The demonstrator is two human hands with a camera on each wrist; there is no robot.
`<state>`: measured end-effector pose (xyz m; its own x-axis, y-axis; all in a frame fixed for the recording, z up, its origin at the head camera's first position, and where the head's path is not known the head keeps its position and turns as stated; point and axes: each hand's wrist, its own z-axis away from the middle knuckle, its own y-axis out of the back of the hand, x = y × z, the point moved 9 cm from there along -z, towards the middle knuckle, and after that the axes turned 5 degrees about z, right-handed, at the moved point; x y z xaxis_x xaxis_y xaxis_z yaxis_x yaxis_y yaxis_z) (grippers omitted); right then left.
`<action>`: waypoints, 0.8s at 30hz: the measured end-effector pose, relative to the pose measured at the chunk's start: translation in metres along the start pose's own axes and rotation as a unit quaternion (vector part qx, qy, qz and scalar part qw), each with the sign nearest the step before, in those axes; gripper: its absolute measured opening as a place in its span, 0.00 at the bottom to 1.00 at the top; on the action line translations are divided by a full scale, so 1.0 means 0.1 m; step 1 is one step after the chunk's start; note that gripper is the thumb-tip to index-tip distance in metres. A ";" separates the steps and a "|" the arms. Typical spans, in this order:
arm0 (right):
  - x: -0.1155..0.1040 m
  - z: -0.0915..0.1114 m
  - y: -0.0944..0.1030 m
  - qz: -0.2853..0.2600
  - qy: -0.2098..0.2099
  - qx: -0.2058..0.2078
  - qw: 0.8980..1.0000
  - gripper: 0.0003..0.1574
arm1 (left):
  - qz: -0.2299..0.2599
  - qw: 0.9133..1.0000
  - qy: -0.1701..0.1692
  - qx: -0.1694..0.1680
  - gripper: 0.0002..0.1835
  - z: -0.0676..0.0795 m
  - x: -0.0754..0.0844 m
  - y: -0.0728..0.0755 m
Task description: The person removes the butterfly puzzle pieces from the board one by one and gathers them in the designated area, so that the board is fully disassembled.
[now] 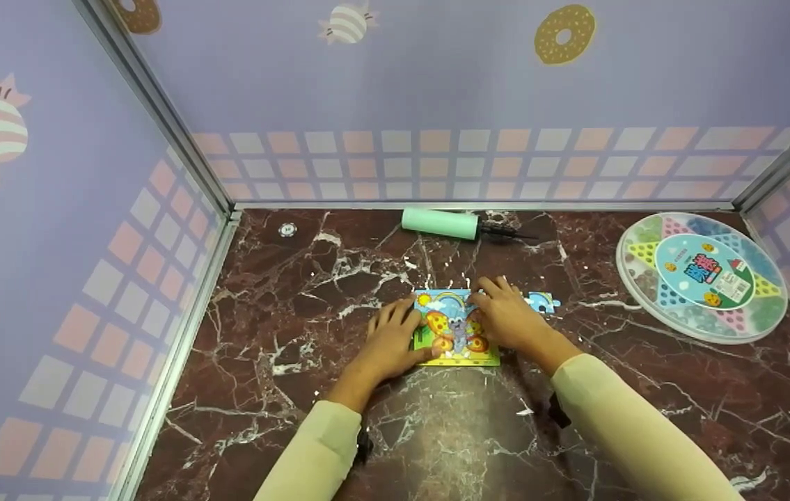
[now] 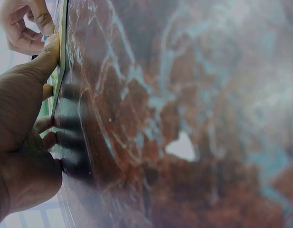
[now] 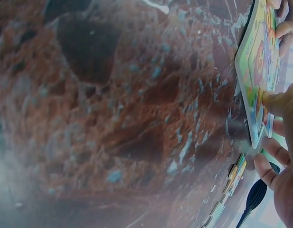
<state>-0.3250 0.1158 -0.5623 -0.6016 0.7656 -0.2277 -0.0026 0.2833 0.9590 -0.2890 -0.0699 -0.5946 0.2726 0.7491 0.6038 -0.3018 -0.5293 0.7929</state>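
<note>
A jigsaw puzzle (image 1: 461,332) with a winged cartoon character, a sun and a rainbow lies flat on the table. My left hand (image 1: 392,341) rests along its left side, with the thumb on the near edge. In the left wrist view, that thumb (image 2: 50,50) presses down on the thin board while the other fingertips reach the tabletop. At the upper right corner, my right hand (image 1: 509,316) pinches a puzzle piece (image 3: 268,124), mostly hidden by the fingers. Loose puzzle pieces (image 1: 541,301) lie just right of that hand.
A green hand pump (image 1: 440,223) with a black nozzle lies near the back wall. On the right sits a round, clear-lidded game box (image 1: 704,278). A small round chip (image 1: 287,229) lies at back left. Patterned walls border the marbled table (image 1: 283,417).
</note>
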 end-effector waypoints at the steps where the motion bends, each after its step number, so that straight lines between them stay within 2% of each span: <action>1: 0.00 0.01 0.00 0.000 0.002 0.000 1.000 0.10 | 0.001 1.000 0.001 -0.002 0.29 0.00 0.00 0.00; 14: 0.03 0.06 0.03 -0.018 0.007 -0.010 1.000 0.16 | 0.010 1.000 0.003 -0.007 0.29 0.01 0.01 0.01; 20: 0.02 0.07 0.04 -0.005 0.020 -0.009 1.000 0.16 | 0.009 1.000 -0.002 -0.005 0.30 0.01 0.02 0.01; 24: 0.03 0.07 0.05 0.007 0.023 -0.006 1.000 0.20 | 0.007 1.000 -0.004 -0.004 0.30 0.01 0.01 0.00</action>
<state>-0.3213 0.1242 -0.5594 -0.6380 0.7416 -0.2073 -0.0044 0.2658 0.9640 -0.2874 -0.0699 -0.5941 0.2751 0.7390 0.6150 -0.3119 -0.5365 0.7841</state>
